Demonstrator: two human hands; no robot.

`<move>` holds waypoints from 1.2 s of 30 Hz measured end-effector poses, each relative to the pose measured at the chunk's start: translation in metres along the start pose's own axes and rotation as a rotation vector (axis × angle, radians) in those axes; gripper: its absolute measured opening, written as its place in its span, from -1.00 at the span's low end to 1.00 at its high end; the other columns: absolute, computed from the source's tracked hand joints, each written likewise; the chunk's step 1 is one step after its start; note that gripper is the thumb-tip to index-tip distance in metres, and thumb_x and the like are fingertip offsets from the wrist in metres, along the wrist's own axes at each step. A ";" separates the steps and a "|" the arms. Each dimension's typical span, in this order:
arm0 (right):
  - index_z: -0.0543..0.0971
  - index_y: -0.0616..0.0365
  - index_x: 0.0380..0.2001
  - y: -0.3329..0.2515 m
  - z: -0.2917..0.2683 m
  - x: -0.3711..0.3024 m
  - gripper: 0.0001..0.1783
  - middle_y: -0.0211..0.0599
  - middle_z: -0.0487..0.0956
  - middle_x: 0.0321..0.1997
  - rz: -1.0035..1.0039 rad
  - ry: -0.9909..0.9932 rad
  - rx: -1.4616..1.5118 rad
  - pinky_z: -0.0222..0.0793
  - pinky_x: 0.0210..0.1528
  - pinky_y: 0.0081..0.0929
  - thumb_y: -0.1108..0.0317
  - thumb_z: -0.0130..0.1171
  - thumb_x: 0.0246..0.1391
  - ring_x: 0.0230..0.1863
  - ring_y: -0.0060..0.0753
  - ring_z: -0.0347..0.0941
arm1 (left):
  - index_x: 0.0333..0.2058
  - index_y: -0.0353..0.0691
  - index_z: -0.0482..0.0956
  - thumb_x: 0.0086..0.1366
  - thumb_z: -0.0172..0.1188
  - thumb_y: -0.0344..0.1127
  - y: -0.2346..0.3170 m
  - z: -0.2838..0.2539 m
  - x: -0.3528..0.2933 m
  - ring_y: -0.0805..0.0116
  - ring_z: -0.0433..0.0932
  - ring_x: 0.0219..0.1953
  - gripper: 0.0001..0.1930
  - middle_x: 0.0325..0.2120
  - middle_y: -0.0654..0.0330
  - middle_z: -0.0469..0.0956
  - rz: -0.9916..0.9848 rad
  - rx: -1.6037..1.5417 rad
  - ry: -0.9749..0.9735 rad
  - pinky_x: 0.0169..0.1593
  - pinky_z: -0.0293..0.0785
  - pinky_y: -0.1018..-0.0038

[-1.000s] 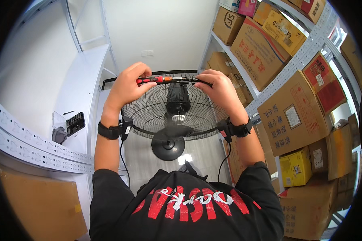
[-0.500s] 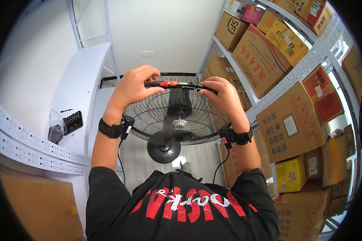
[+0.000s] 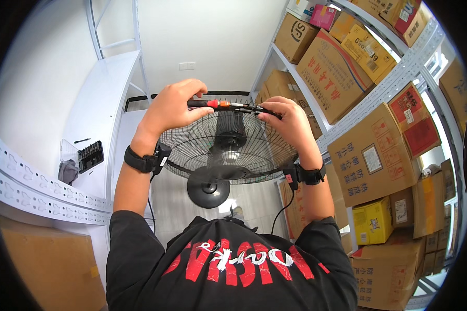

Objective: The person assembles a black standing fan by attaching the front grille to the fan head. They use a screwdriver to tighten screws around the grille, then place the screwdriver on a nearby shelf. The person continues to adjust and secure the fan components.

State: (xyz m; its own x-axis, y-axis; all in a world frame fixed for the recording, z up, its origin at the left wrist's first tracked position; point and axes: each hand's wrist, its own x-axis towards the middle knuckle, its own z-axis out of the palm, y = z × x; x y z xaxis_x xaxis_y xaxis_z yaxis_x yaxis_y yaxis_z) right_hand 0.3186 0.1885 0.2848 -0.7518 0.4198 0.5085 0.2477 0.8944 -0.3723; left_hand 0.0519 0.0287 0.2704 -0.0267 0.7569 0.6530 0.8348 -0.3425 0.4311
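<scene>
My left hand (image 3: 177,103) is closed around the black and red handle of a screwdriver (image 3: 211,104) with an orange collar. The shaft points right, and its tip meets dark parts at the top of the fan's wire guard. My right hand (image 3: 287,115) pinches a slim black piece (image 3: 270,111) opposite the tip; whether that piece belongs to the guard's rim, I cannot tell. Below both hands stands a black pedestal fan (image 3: 230,139), its round base (image 3: 208,193) on the floor. Each wrist wears a black strap with a small cabled box.
On the white shelf (image 3: 101,88) at left lie an open black bit case (image 3: 91,157), a thin dark bit or rod (image 3: 82,140) and a grey object (image 3: 68,171). A brown carton (image 3: 46,264) sits lower left. Metal racks stacked with cartons (image 3: 371,153) line the right side.
The view has shifted slightly, so the surroundings sit a little further left. Both hands keep their grips; the screwdriver's shaft has crept slightly right against the dark parts.
</scene>
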 end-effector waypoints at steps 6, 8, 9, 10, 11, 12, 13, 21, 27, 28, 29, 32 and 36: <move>0.72 0.23 -0.24 0.002 0.001 -0.001 -0.69 -0.23 0.70 -0.20 -0.009 0.026 -0.029 0.53 -0.09 -0.25 0.23 0.46 0.03 -0.15 -0.08 0.61 | -0.39 -0.30 0.57 0.17 0.39 -0.38 -0.014 0.003 0.000 0.13 0.52 -0.42 -0.83 -0.46 0.11 0.55 0.065 0.008 -0.003 -0.34 0.46 0.31; 0.71 0.26 -0.21 0.003 0.001 -0.001 -0.70 -0.22 0.69 -0.18 -0.015 -0.003 -0.031 0.51 -0.14 -0.33 0.29 0.44 0.05 -0.20 -0.15 0.59 | -0.35 -0.32 0.57 0.16 0.40 -0.44 -0.004 0.002 -0.002 0.18 0.50 -0.43 -0.83 -0.43 0.12 0.53 0.044 0.002 0.013 -0.33 0.47 0.34; 0.70 0.27 -0.19 0.002 -0.001 0.000 -0.71 -0.22 0.68 -0.17 -0.021 -0.016 -0.034 0.50 -0.16 -0.36 0.32 0.43 0.06 -0.22 -0.18 0.58 | -0.34 -0.31 0.57 0.15 0.41 -0.43 -0.003 0.002 -0.002 0.18 0.51 -0.42 -0.82 -0.42 0.12 0.53 0.049 0.024 0.030 -0.32 0.48 0.34; 0.70 0.27 -0.20 0.002 -0.001 -0.001 -0.71 -0.21 0.68 -0.18 -0.036 -0.004 -0.032 0.50 -0.16 -0.35 0.32 0.43 0.06 -0.22 -0.17 0.58 | -0.32 -0.31 0.56 0.15 0.42 -0.42 -0.003 0.003 -0.002 0.18 0.52 -0.41 -0.80 -0.41 0.12 0.53 0.055 0.046 0.048 -0.31 0.49 0.34; 0.70 0.27 -0.20 0.002 -0.001 -0.002 -0.71 -0.20 0.68 -0.18 -0.050 0.007 -0.031 0.50 -0.16 -0.34 0.32 0.43 0.06 -0.22 -0.16 0.58 | -0.31 -0.31 0.56 0.14 0.42 -0.41 -0.003 0.003 -0.002 0.18 0.52 -0.40 -0.79 -0.40 0.12 0.52 0.061 0.067 0.065 -0.29 0.50 0.35; 0.70 0.27 -0.20 0.003 0.001 -0.004 -0.71 -0.19 0.68 -0.19 -0.063 0.019 -0.025 0.50 -0.15 -0.33 0.32 0.43 0.05 -0.22 -0.15 0.58 | -0.27 -0.30 0.56 0.12 0.44 -0.42 -0.004 0.000 -0.002 0.17 0.55 -0.37 -0.75 -0.34 0.11 0.55 0.020 0.013 0.011 -0.26 0.52 0.35; 0.71 0.25 -0.21 0.003 0.001 -0.004 -0.71 -0.21 0.68 -0.19 -0.053 0.022 -0.025 0.51 -0.12 -0.30 0.28 0.44 0.04 -0.20 -0.13 0.59 | -0.28 -0.30 0.57 0.12 0.44 -0.43 -0.001 0.001 -0.001 0.17 0.56 -0.36 -0.76 -0.33 0.11 0.56 0.017 0.028 0.007 -0.25 0.53 0.36; 0.74 0.17 -0.23 0.005 0.003 -0.004 -0.69 -0.21 0.70 -0.18 -0.053 0.069 -0.030 0.53 -0.03 -0.22 0.18 0.42 0.06 -0.10 -0.05 0.61 | -0.35 -0.36 0.58 0.13 0.39 -0.53 -0.008 0.003 0.002 0.19 0.60 -0.30 -0.85 -0.27 0.08 0.60 0.164 -0.049 0.028 -0.23 0.54 0.38; 0.75 0.16 -0.25 0.012 0.004 -0.007 -0.68 -0.20 0.70 -0.19 -0.082 0.086 -0.039 0.54 -0.08 -0.20 0.14 0.43 0.04 -0.14 -0.06 0.62 | -0.31 -0.35 0.57 0.11 0.42 -0.46 0.001 0.003 0.005 0.19 0.59 -0.39 -0.78 -0.34 0.07 0.60 0.104 -0.015 0.016 -0.32 0.50 0.39; 0.75 0.16 -0.25 0.012 0.003 -0.007 -0.68 -0.20 0.70 -0.19 -0.086 0.075 -0.036 0.54 -0.08 -0.19 0.14 0.43 0.04 -0.14 -0.06 0.62 | -0.31 -0.36 0.58 0.13 0.41 -0.44 0.004 0.002 0.005 0.19 0.58 -0.40 -0.80 -0.36 0.07 0.60 0.109 0.013 -0.001 -0.32 0.49 0.39; 0.75 0.16 -0.25 0.013 0.003 -0.006 -0.68 -0.21 0.70 -0.20 -0.090 0.064 -0.033 0.54 -0.08 -0.19 0.14 0.43 0.04 -0.14 -0.05 0.62 | -0.32 -0.36 0.59 0.16 0.39 -0.43 0.006 0.001 0.008 0.19 0.58 -0.42 -0.82 -0.37 0.06 0.60 0.114 0.040 -0.018 -0.32 0.49 0.38; 0.75 0.15 -0.26 0.016 0.005 -0.005 -0.68 -0.21 0.71 -0.20 -0.106 0.080 -0.033 0.54 -0.08 -0.18 0.14 0.43 0.03 -0.14 -0.05 0.62 | -0.36 -0.37 0.62 0.21 0.32 -0.44 -0.005 -0.001 0.008 0.11 0.56 -0.44 -0.89 -0.44 0.06 0.60 0.072 -0.024 -0.087 -0.32 0.49 0.36; 0.75 0.15 -0.27 0.011 0.004 -0.006 -0.69 -0.20 0.70 -0.21 -0.109 0.116 -0.047 0.54 -0.08 -0.17 0.16 0.44 0.01 -0.15 -0.03 0.61 | -0.37 -0.37 0.54 0.16 0.32 -0.52 -0.004 0.001 0.007 0.09 0.53 -0.46 -0.88 -0.45 0.08 0.55 0.181 -0.056 0.011 -0.34 0.46 0.34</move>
State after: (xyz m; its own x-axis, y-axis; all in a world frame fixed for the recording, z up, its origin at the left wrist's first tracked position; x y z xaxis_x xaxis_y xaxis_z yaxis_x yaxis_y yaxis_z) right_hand 0.3233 0.1956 0.2749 -0.7008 0.3322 0.6313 0.1984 0.9408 -0.2748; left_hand 0.0487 0.0358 0.2732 0.1147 0.6744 0.7294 0.7944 -0.5031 0.3403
